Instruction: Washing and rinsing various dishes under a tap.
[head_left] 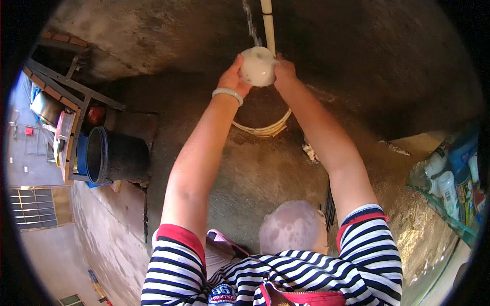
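Both my hands are raised in front of me around a small white rounded vessel (258, 70), which looks like a bowl. My left hand (233, 78) grips its left side, and a pale bangle (228, 93) circles that wrist. Against the right side of the vessel are the fingers of my right hand (285, 70), partly hidden behind it. A stream of water (250, 23) falls onto the vessel from above. Just right of the stream runs a pale pole or pipe (268, 28), its lower end hidden behind my right hand.
Beneath my hands lie pale curved bands (262, 131), perhaps a coiled hose. A black bucket (122, 155) lies or stands at left beside a brick-edged counter (74, 145). Plastic bottles fill a green bag (440, 199) on the right. Wet concrete floor (245, 172) spreads below.
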A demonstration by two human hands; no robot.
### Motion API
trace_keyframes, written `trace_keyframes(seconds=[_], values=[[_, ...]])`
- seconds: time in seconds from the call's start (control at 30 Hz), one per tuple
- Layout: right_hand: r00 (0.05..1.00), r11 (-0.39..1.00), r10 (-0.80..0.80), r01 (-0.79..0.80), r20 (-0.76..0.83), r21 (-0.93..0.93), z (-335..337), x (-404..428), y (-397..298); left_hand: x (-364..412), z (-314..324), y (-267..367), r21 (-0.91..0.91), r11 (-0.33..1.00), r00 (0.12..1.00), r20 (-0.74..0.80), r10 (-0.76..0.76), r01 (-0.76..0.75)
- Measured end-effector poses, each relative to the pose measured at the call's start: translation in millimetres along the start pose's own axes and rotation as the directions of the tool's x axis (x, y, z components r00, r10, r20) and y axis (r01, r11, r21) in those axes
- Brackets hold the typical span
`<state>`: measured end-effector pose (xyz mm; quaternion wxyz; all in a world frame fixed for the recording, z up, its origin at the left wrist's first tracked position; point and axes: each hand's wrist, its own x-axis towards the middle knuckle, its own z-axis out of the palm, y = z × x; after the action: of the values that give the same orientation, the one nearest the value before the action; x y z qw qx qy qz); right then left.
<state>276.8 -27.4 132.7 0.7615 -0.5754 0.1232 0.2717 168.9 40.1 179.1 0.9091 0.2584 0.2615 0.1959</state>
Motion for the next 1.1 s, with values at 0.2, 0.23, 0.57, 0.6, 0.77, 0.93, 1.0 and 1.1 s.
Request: trace_keyframes(seconds=[0.2,0.23,0.57,0.6,0.77,0.93,1.0,1.1], values=[[0.815,0.794,-0.442,0.55,0.375,-0.26,-119.8,-0.6,18.5,18.6,17.3,-5.8,-0.102,0.981,0.975,-0.164,0.149,-0.167],[0.853,0.831,-0.4,0.492,0.337,-0.26,-146.1,-13.4,21.6,24.7,16.9,0.7,-0.06,0.979,0.961,-0.214,0.176,-0.193],[0.956,0.145,-0.267,-0.087,-0.123,-0.986,-484.9,-173.5,129.6,21.8,30.3,44.6,0.257,0.943,0.963,-0.113,0.246,-0.211],[0.982,0.262,-0.165,-0.045,-0.091,-0.964,-454.5,-183.5,155.1,36.3,-30.4,144.2,0.331,0.903,0.96,0.039,0.276,-0.273],[0.976,-0.015,-0.19,-0.114,-0.109,-0.993,-442.4,-222.8,192.3,-40.0,-63.2,149.2,0.464,0.831,0.89,-0.17,0.423,-0.306],[0.983,-0.016,-0.037,-0.178,-0.177,-0.984,-446.4,-190.2,195.9,-150.1,-216.5,242.0,0.686,0.695,0.861,-0.201,0.467,-0.217],[0.968,-0.057,0.112,-0.217,-0.222,-0.974,-437.9,-186.4,180.7,-210.4,-286.9,266.2,0.723,0.675,0.792,-0.325,0.517,-0.144],[0.965,-0.173,0.088,-0.228,-0.246,-0.958,-427.4,-189.4,169.0,-308.5,-373.9,251.2,0.694,0.72,0.629,-0.554,0.545,-0.012]])
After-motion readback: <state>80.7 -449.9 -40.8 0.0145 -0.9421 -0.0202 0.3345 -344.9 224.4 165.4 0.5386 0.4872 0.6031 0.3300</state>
